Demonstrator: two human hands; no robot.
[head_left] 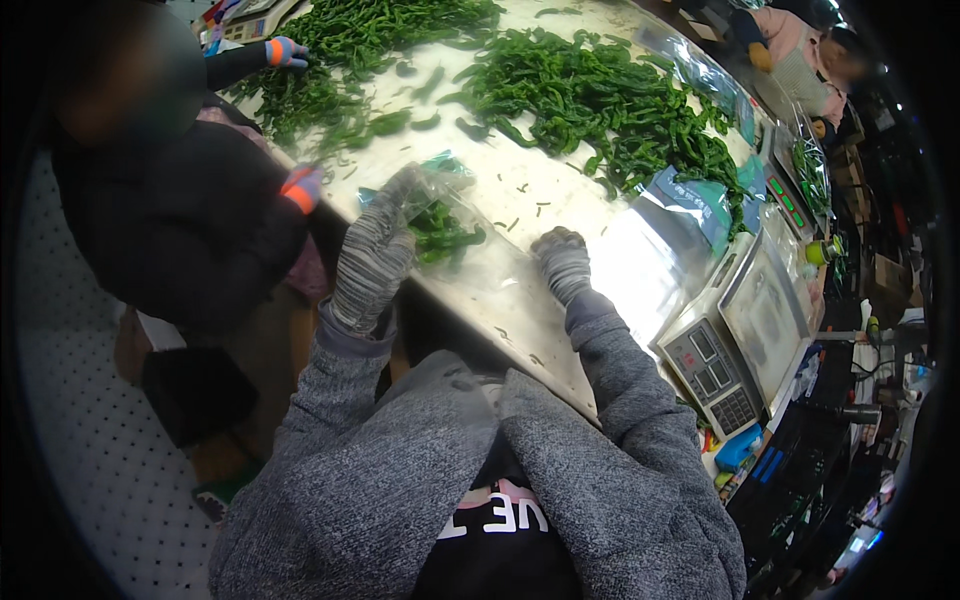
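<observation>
My left hand (372,262), in a grey knit glove, grips a clear plastic bag (432,188) with green printing near the table's front edge. Several green peppers (445,232) show inside the bag, which sags over the tabletop. To the right, my right hand (562,262), gloved the same way, rests low over the white table (560,205) with its fingers curled in. Whatever those fingers hold, if anything, is hidden. Small pepper scraps lie on the table just beyond the right hand.
Large heaps of green peppers (590,95) cover the far table. Flat printed bags (685,210) lie at right, beside a digital scale (715,370) and a farther scale (785,195). A co-worker's gloved hand (303,188) is close on my left; another person (800,60) works at far right.
</observation>
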